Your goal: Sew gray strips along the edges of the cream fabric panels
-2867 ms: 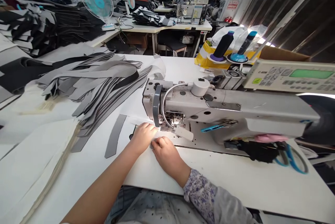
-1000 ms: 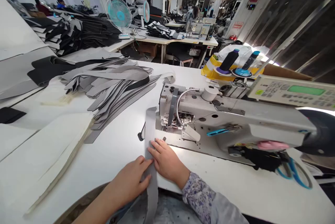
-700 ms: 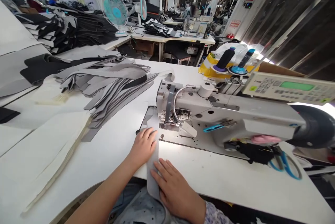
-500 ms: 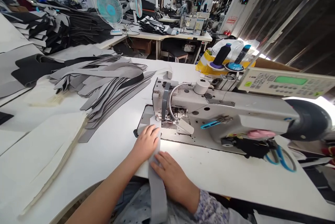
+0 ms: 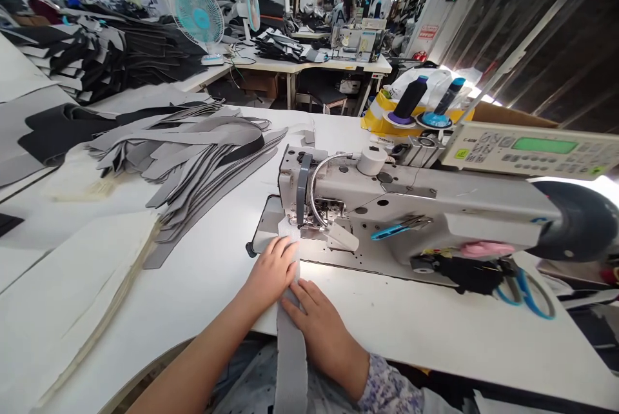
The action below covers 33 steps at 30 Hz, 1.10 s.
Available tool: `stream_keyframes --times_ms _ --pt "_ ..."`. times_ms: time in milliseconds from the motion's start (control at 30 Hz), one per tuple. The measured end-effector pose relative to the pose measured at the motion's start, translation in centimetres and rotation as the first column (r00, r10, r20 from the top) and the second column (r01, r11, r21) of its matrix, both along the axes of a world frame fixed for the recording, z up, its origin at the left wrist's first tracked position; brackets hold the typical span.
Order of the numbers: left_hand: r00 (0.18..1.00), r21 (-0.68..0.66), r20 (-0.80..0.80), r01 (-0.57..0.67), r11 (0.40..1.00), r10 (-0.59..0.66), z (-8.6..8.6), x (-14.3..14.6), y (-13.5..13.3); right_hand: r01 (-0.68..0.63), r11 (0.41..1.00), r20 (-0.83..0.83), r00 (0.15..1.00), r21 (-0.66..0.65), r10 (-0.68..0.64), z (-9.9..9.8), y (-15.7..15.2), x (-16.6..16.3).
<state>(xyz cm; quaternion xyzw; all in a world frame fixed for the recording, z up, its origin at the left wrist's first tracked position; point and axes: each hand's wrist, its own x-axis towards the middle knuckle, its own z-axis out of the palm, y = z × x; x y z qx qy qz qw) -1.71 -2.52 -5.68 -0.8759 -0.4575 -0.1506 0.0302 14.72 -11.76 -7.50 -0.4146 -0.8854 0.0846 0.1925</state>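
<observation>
A long grey fabric strip runs from my lap over the table's front edge to the needle area of a sewing machine. Its far end, paler, lies beneath the machine's head. My left hand rests on the strip just in front of the needle area, fingers close together and thumb along the strip's edge. Lower down, my right hand grips the strip's right side, its thumb over the fabric. The undersides of both hands are hidden. The needle itself is too small to make out.
Left of the machine lies a pile of grey strips, beside white sheets. Blue snips lie on the machine bed. Blue-handled scissors, thread cones and a control panel stand at the right. Behind is a fan.
My left hand has shifted slightly down, and more of the strip's pale far end shows at the needle area. My right hand stays nearly in place. The view has shifted slightly.
</observation>
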Motion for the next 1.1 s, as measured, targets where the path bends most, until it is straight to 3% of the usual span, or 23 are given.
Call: stream_keyframes --times_ms 333,533,733,867,967,1100 --pt "0.999 -0.059 0.042 -0.021 0.998 0.024 0.5 -0.1 1.7 -0.009 0.997 -0.067 0.998 -0.073 0.004 0.7 2.2 -0.9" --pt "0.999 -0.058 0.043 -0.002 0.998 0.005 0.2 -0.3 3.1 0.013 0.999 -0.077 0.997 -0.029 -0.015 0.3 3.3 -1.4" --pt "1.0 -0.032 0.013 0.017 0.999 -0.016 -0.1 -0.3 4.4 0.038 0.999 -0.015 0.999 -0.038 -0.039 -0.1 4.1 -1.8" --pt "1.0 -0.04 -0.004 0.0 0.999 0.0 0.1 -0.9 3.9 -0.017 0.996 0.033 0.999 -0.085 0.02 0.9 2.9 -1.2" --pt "0.996 -0.07 -0.009 -0.087 0.994 0.086 1.0 -4.6 3.1 -0.208 0.973 0.054 0.975 -0.101 0.215 1.7 0.8 -0.6" --pt "0.928 -0.074 -0.045 -0.372 0.925 0.369 3.4 -15.8 2.2 -0.35 0.935 0.161 0.921 -0.05 0.354 1.0 -1.3 -0.8"
